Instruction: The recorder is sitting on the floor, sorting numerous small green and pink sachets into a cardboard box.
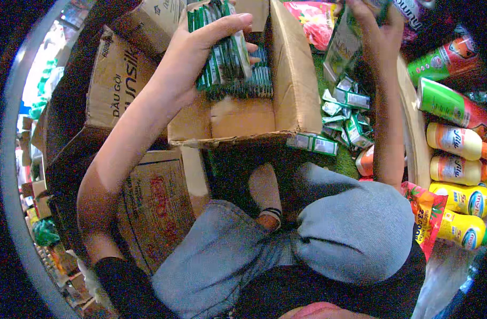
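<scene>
My left hand (193, 56) is closed around a thick bundle of green sachets (219, 66), with the thumb over the top. It holds the bundle above an opened cardboard box (295, 69). More green sachets (261, 74) stand packed in a row inside the box, partly hidden by the bundle. At the upper right, my right hand (380, 32) grips a greenish pouch (342, 50), its fingers partly cut off by the picture's top edge. Just under the pouch lies a loose heap of small green and white packets (350, 114).
Another carton (113, 87) stands left of the open box, and a closed carton (153, 202) lies below it. Green and red cans (445, 101), cream bottles (453, 141) and yellow bottles (461, 228) line the right side. A pink packet (312, 24) lies beyond the box.
</scene>
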Action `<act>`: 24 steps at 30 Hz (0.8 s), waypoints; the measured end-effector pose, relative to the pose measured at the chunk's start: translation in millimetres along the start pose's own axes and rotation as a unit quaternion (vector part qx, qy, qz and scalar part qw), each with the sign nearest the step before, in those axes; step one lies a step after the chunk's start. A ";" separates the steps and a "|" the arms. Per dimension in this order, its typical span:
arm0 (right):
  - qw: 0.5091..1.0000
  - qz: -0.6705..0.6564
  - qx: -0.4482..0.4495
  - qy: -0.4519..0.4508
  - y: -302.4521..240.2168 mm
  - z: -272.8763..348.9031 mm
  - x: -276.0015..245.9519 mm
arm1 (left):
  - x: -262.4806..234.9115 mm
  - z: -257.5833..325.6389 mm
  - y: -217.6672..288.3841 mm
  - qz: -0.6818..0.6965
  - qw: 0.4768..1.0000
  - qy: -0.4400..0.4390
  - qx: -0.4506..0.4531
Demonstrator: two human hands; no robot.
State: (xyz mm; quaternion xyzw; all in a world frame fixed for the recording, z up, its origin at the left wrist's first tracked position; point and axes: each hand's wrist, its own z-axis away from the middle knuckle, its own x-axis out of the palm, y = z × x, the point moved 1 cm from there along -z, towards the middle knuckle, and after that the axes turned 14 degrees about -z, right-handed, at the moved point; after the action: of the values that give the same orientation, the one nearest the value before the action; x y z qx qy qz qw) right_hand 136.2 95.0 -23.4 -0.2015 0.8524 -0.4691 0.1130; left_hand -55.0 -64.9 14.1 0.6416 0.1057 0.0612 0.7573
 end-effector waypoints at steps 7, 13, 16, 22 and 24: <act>0.931 0.291 -0.194 -0.102 -19.8 -9.9 15.4 | -5.0 0.1 -1.9 0.020 0.999 -0.023 0.012; 0.825 0.505 -0.195 -0.164 86.8 32.0 -30.5 | 1.3 0.4 1.9 0.003 1.000 -0.002 -0.014; 0.887 0.415 0.085 -0.184 139.7 83.5 -74.0 | 0.9 1.8 2.4 0.002 0.999 -0.012 -0.051; 0.806 0.365 0.290 -0.364 249.1 271.3 -87.2 | 17.6 2.5 28.9 0.016 0.998 -0.030 -0.047; 0.780 0.304 0.254 -0.484 246.7 261.0 -40.1 | 11.0 4.3 20.8 0.000 0.999 -0.006 -0.039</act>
State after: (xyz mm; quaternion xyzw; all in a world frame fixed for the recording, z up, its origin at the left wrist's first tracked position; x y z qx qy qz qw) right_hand 213.0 34.2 -371.3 -0.0969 0.5519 -0.4509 0.6948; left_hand -42.4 -63.0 34.4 0.6117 0.0987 0.0608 0.7825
